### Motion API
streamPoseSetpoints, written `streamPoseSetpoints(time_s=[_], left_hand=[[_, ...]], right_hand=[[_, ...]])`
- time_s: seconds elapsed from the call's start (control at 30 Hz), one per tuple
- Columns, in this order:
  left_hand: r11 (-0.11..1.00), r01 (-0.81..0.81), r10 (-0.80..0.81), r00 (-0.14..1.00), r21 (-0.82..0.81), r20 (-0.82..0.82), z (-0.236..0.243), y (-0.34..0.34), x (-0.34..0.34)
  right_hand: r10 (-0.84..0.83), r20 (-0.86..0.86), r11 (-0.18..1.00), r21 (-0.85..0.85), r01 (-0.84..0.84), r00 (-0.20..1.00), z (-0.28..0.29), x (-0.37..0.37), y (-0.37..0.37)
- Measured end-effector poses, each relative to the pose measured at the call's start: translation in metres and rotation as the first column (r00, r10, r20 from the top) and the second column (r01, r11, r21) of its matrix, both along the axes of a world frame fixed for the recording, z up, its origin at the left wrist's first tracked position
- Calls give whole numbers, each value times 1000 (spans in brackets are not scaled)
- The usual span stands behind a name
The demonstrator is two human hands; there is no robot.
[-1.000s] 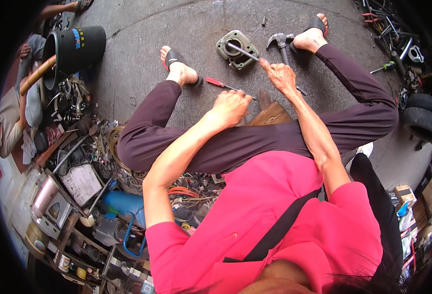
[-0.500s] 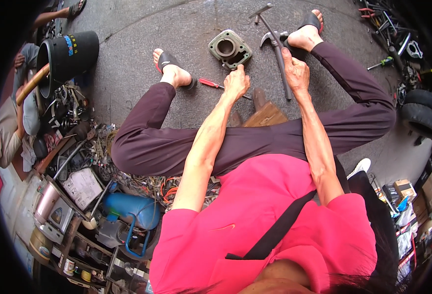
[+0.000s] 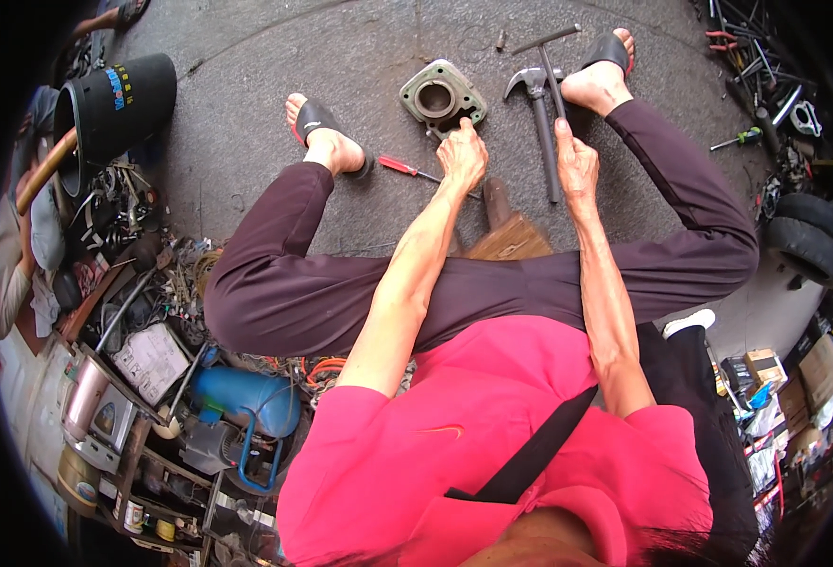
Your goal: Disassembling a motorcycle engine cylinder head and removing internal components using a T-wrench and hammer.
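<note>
A grey metal engine cylinder block [image 3: 468, 98] with a round bore lies on the floor ahead of me. My left hand [image 3: 463, 156] is at its near right edge, fingers curled and closed against the rim. My right hand [image 3: 577, 163] is closed around the lower shaft of a slim T-shaped metal tool [image 3: 551, 74], its crossbar pointing away from me. Just left of that tool lies a claw hammer [image 3: 542, 123] with a dark handle, on the floor. A red-handled screwdriver [image 3: 398, 165] lies left of my left hand, its tip passing behind the wrist.
A small metal cylinder [image 3: 501, 41] stands beyond the claw hammer. My feet flank the work. Between my legs is a wooden block [image 3: 511, 238]. A black bucket [image 3: 128, 109] is at left, a blue compressor tank [image 3: 246, 399] lower left, tyres [image 3: 808, 241] at right. Another person sits far left.
The T-shaped tool has swung right and off the claw hammer, its crossbar now clear of the small metal cylinder. My left hand stays at the cylinder block. The view has shifted slightly.
</note>
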State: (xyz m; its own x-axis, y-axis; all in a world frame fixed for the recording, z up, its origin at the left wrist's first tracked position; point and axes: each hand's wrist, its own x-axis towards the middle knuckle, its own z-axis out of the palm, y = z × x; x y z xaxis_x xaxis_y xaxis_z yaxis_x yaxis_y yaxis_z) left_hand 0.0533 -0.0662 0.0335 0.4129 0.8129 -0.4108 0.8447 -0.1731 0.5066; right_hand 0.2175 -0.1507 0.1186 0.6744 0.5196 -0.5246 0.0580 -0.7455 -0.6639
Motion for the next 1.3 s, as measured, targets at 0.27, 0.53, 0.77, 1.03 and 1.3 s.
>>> streamPoseSetpoints(time_s=[0.27, 0.53, 0.77, 1.03, 1.3], left_hand=[[976, 127, -106, 987, 178, -124, -11, 13, 3], [982, 109, -113, 994, 157, 14, 39, 81, -16], [346, -350, 865, 478, -871, 151, 35, 100, -88], [49, -420, 997, 80, -906, 17, -5, 82, -119], [108, -456, 988, 151, -883, 43, -10, 78, -111]], right_hand=[[-122, -41, 992, 20, 123, 992, -12, -1, -4], [-326, -321, 930, 60, 363, 889, -1, -1, 9], [-327, -341, 927, 63, 369, 881, 5, -3, 6], [-268, -264, 957, 40, 288, 926, -7, -6, -1], [-232, -223, 968, 41, 247, 947, -11, -8, -3]])
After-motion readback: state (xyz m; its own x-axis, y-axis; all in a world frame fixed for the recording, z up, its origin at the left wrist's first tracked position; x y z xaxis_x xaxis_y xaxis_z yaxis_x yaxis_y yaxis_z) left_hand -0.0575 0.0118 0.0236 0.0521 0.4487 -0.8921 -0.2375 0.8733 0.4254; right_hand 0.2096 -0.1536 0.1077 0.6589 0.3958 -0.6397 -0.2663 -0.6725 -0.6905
